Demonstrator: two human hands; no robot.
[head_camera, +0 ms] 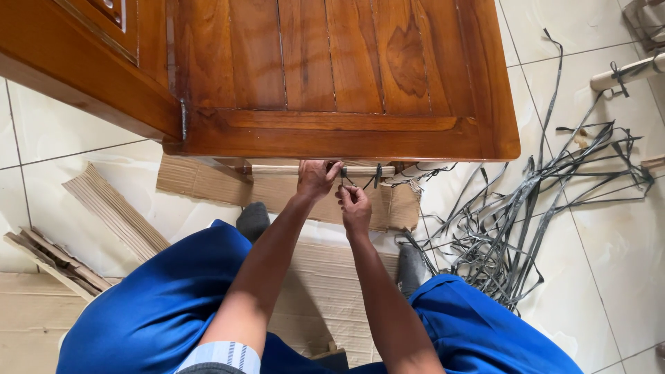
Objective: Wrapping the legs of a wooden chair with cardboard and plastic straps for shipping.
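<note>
Left hand (316, 179) curled over the pale cardboard-wrapped leg (322, 170) under the brown varnished wooden cabinet (332, 76), fingers (331, 168) closed around the wrap just at its top edge. Right hand (355, 206) directly below, fingers pressed together and pinching the dark plastic strap (344, 177) that rings the leg; whether a tool is held, cannot tell. Another strap loop (377, 174) still tied a little to the right of the fingertips, so unwrapping judged partly done. Already loose: a heap of grey cut straps (526, 208) well to the right of both hands, corrugated cardboard sheets (208, 181) lying flat on the tiled floor (609, 263) beneath and left of the fingers. Wrap on this leg still in place.
</note>
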